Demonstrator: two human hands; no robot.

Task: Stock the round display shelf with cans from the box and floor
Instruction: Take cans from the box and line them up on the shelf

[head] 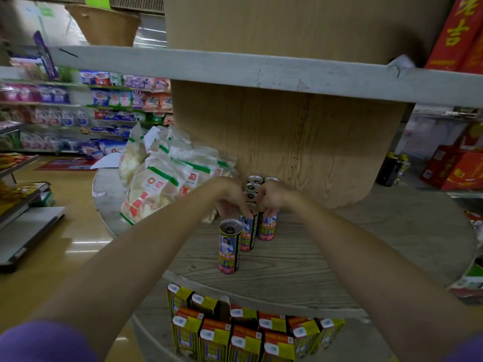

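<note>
- Across the middle tier of the round display shelf (339, 257), a grey wood-grain board is curving around a wide tan column (287, 142) that is carrying the pale tier edge overhead; the round layout is presumably letting stock face outward all the way round.
- Leaning against the column on the left of the same tier, crinkled clear snack bags (162, 184) with green bands are slumping in a soft heap, just beside the cans.
- Standing on the tier below, yellow drink cartons (243, 335) are sitting in tight rows, their flat sides suiting dense packing.
- Running from the column toward the rim, the row of cans (252, 188) is forming one line, apparently so that the tier is filling from the back.
- Nearest the rim, the front can (229, 246) is standing upright and apart from both hands, a slim smooth metal cylinder with a printed label and a pull-tab top.
- Reaching in, the left hand (231, 197) is curling its fingers down round the top of a can in the row.
- Beside it, the right hand (271, 198) is gripping the neighbouring can likewise, probably for seating both level.
- No box or floor stock is showing.
</note>
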